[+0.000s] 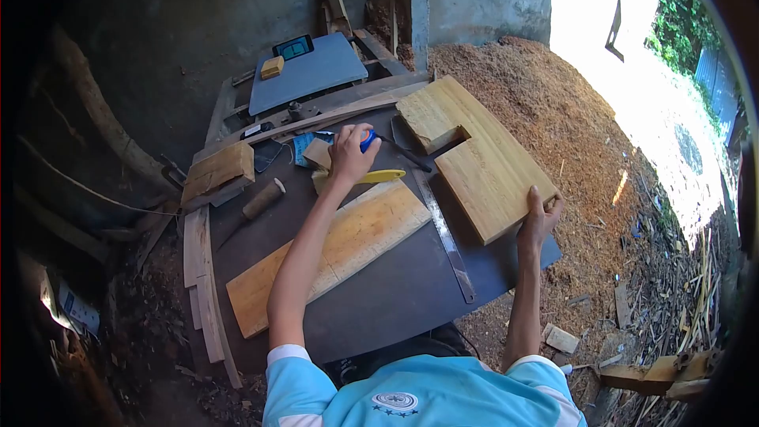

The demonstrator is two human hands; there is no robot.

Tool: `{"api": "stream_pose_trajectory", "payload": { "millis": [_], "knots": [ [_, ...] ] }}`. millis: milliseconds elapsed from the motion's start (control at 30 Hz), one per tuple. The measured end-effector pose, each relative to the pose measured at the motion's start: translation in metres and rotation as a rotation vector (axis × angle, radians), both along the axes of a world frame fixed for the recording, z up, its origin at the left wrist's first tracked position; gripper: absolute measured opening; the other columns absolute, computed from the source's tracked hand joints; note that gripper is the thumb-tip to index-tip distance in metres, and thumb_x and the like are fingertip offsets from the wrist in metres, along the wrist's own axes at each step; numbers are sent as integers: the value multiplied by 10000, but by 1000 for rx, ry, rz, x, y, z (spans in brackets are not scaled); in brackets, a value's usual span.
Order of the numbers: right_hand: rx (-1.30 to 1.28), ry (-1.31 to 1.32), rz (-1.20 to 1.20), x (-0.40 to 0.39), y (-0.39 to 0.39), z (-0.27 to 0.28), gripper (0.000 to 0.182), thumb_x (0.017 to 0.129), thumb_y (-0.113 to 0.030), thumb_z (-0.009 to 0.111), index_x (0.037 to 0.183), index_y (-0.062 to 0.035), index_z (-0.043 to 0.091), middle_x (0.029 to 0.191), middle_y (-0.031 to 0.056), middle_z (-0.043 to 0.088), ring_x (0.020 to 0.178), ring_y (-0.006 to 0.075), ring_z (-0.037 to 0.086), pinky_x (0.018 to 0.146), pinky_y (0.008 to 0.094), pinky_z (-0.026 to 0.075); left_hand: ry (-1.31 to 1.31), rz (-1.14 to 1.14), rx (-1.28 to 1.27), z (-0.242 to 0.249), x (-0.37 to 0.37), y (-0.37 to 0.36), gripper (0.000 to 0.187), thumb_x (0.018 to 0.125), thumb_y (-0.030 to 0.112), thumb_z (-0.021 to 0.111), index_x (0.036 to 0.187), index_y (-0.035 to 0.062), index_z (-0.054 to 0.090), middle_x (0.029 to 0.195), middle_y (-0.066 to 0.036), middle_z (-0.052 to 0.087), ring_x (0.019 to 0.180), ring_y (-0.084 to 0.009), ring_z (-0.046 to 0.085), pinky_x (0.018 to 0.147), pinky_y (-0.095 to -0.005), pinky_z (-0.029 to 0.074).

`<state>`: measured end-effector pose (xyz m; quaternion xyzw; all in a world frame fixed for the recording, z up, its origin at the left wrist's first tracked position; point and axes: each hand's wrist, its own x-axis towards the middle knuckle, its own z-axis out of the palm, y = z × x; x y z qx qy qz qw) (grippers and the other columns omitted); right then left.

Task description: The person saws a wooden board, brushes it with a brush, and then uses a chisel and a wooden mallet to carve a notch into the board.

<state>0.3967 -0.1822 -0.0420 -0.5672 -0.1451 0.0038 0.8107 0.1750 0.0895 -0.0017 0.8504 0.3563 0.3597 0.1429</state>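
My left hand (353,154) is closed round a small blue object (368,141) above the middle of the dark tabletop (371,292). Just below it lie a yellow-handled tool (382,176) and a small wood block (318,153). My right hand (541,217) grips the lower right corner of a wide wooden board (494,162), thumb on top. This board has a rectangular notch (447,140) on its left side. Between the boards lies a metal ruler (447,239). A longer plank (336,253) lies flat under my left forearm.
A wood-handled tool (264,198) and a wooden block (219,172) lie at the left. Behind, a grey panel (312,71) bears a phone (293,47) and a small block (272,67). Sawdust (545,95) is heaped beyond the table at the right.
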Motion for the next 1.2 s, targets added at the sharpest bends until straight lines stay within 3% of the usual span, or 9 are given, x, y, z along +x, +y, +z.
{"api": "stream_pose_trajectory", "payload": {
  "millis": [100,333,433,567,667,767,833,1033,1200],
  "knots": [
    [75,-77,31,-34,9,55,461,797,-100,614,1192,-29,386,991,149,554,928,190,549,819,314,440,-50,-76,60,7,-26,-23,313,749,287,639,1020,143,577,1035,-67,535,1011,-283,496,818,-422,387],
    [-149,-634,95,-64,11,165,473,753,-25,661,1191,-86,491,892,132,608,736,143,604,578,218,485,-198,-248,-114,37,-96,-61,295,789,197,631,1043,60,574,1008,-99,564,930,-202,547,786,-310,440],
    [-218,-771,-25,-78,-21,189,507,754,-15,656,1223,-70,470,937,160,615,784,154,608,614,231,494,-250,-214,-220,43,-124,-79,301,813,212,613,1066,57,564,1018,-63,558,932,-161,538,772,-282,437],
    [67,-728,24,-104,-76,216,491,787,-22,602,1247,-16,430,1052,216,581,930,227,583,805,329,485,-482,-268,-402,34,-149,-68,477,839,358,583,1175,34,480,1007,-99,563,907,-184,560,759,-308,459],
    [39,-788,142,-70,-115,227,594,801,-116,613,1301,26,325,1208,155,482,1099,236,483,930,345,404,-775,-329,-666,56,-167,-62,575,852,456,516,1250,53,414,1123,-101,526,992,-171,528,817,-319,447],
    [-67,-558,288,-80,-98,222,566,790,-177,582,1278,24,379,1195,155,489,1082,226,493,914,349,412,-1043,-699,-985,28,-218,-48,619,844,470,494,1306,82,361,1247,-110,450,1101,-174,465,876,-336,423],
    [-162,-438,397,-99,-80,209,637,742,-304,597,1273,-9,406,1158,168,519,1024,234,532,893,340,432,-1115,-890,-1004,81,-234,-112,629,839,428,499,1322,60,337,1260,-118,446,1129,-199,455,906,-351,410],
    [-410,-46,943,-113,27,163,509,779,-267,608,1208,-20,488,1011,119,590,896,167,587,766,254,468,-1069,-214,-1018,52,-305,-170,501,881,236,436,1309,-11,359,1236,-138,475,1123,-222,478,950,-319,373],
    [-539,-29,1279,-115,113,82,573,812,-333,566,1268,-21,415,1127,127,530,1041,183,511,878,281,391,-1028,139,-717,35,-321,-172,429,900,98,371,1306,-41,358,1269,-142,462,1176,-195,441,978,-291,339]
  ]
}}
